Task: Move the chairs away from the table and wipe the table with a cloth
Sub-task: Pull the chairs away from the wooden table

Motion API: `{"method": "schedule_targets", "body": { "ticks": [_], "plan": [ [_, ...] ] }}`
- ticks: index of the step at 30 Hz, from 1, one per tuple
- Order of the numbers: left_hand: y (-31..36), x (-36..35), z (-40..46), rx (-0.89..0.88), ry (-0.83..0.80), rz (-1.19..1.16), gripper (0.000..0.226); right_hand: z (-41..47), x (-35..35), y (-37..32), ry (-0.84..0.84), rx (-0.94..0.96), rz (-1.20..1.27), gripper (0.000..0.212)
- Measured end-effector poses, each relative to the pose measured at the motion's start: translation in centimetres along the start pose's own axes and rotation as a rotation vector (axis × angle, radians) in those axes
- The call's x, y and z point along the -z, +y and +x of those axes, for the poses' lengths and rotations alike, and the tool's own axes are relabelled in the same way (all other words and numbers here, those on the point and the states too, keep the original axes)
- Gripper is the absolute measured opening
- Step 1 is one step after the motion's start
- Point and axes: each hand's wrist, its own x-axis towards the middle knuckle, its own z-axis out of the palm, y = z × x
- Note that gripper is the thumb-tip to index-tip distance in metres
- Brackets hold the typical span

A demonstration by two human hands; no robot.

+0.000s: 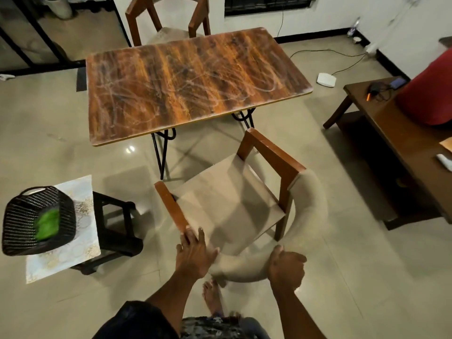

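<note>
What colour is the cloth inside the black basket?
Bright green. The cloth lies in the black basket, seen in the head view.

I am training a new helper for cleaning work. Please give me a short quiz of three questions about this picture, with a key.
1. True or false: the far chair is already pulled clear of the table.
2. Where is the green cloth? A) on the table B) in the black basket C) on the floor
3. Which part of the near chair does the right hand grip?

Key:
1. False; it stands against the table's far edge.
2. B
3. The padded backrest; the left hand rests at the armrest's end.
</note>
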Motion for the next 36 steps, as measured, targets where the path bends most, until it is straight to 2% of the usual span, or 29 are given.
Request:
{"method": "schedule_targets", "body": {
  "ticks": [2,5,7,9,10,11,13,15,19,21,24,28,31,33,36],
  "plan": [
    [0.1,0.0,0.3,0.009,0.009,-0.075,0.094,0.1,1.0,0.1,-0.035,0.237,-0.135,0.060],
    [0.1,0.0,0.0,-0.034,0.048,-0.078,0.103,2.8,3.4,0.8,0.048,0.536,-0.428,0.056],
    [0.5,-0.4,-0.6,-0.090,0.077,-0.054,0.112,4.4,5.1,-0.4,0.099,0.708,-0.557,0.045],
    [0.8,-0.8,-1.1,-0.123,0.092,-0.053,0.103,6.2,6.1,-2.0,0.072,0.926,-0.551,0.026],
    [0.9,-1.0,-1.4,-0.145,0.094,-0.060,0.100,7.1,6.7,-3.1,0.010,1.024,-0.576,0.032],
    [1.1,-1.3,-1.7,-0.186,0.094,-0.070,0.104,8.4,7.1,-4.2,-0.077,1.113,-0.650,0.048],
    [1.6,-1.9,-2.1,-0.308,0.073,-0.087,0.119,10.5,8.2,-6.5,-0.223,1.238,-0.895,0.071],
    [2.6,-2.9,-2.6,-0.385,0.068,-0.086,0.122,12.4,9.0,-8.1,-0.316,1.319,-1.125,0.081],
    [5.2,-4.5,-3.0,-0.409,0.070,-0.017,0.114,15.3,8.7,-9.8,-0.523,1.314,-1.436,0.098],
    [6.8,-4.3,-3.2,-0.333,0.081,0.039,0.110,16.5,7.8,-10.0,-0.596,1.340,-1.495,0.115],
    [9.1,-4.3,-3.2,-0.200,0.053,0.049,0.106,18.5,6.9,-10.1,-0.657,1.418,-1.495,0.121],
    [11.8,-5.0,-2.8,-0.082,0.025,0.126,0.103,21.8,6.0,-9.6,-0.649,1.597,-1.383,0.107],
    [12.5,-4.3,-2.0,-0.076,0.039,0.162,0.073,22.0,6.1,-9.5,-0.619,1.661,-1.365,0.088],
    [12.7,-3.2,-1.9,-0.067,-0.010,0.184,0.064,21.1,6.2,-9.5,-0.593,1.672,-1.400,0.075],
    [13.1,-2.7,-2.2,-0.062,-0.014,0.164,0.063,20.6,6.3,-9.6,-0.563,1.636,-1.445,0.060]
  ]
}}
